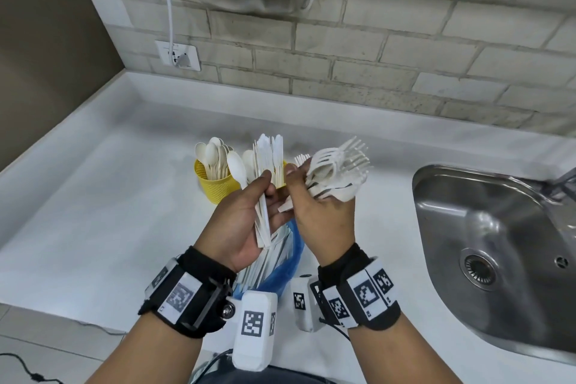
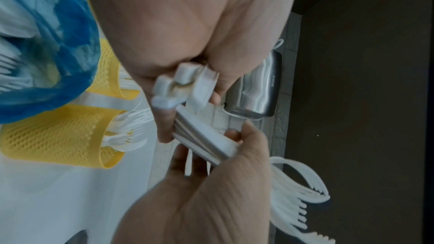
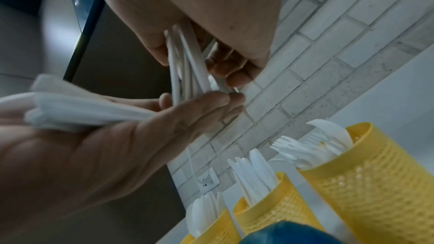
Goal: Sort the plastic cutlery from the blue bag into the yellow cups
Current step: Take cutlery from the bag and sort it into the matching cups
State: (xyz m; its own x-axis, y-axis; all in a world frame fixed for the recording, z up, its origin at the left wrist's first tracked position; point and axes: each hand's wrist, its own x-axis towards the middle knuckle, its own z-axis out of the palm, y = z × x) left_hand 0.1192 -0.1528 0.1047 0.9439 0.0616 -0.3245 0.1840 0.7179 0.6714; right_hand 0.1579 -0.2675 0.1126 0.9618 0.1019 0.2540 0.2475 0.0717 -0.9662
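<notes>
We read "AIKE" on the steel hand dryer (image 2: 256,90). Our left hand (image 1: 240,221) grips knives (image 1: 265,184), our right hand (image 1: 324,212) clutches forks (image 1: 339,165), above the blue bag (image 1: 280,268), near the yellow cups (image 3: 366,179).

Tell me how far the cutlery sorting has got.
Well along, not finished. Done: spoons stand in the left yellow cup, knives and forks in the other two. In hand: left hand grips a knife bundle, right hand a fork bunch. Left: white cutlery still shows in the blue bag.
</notes>
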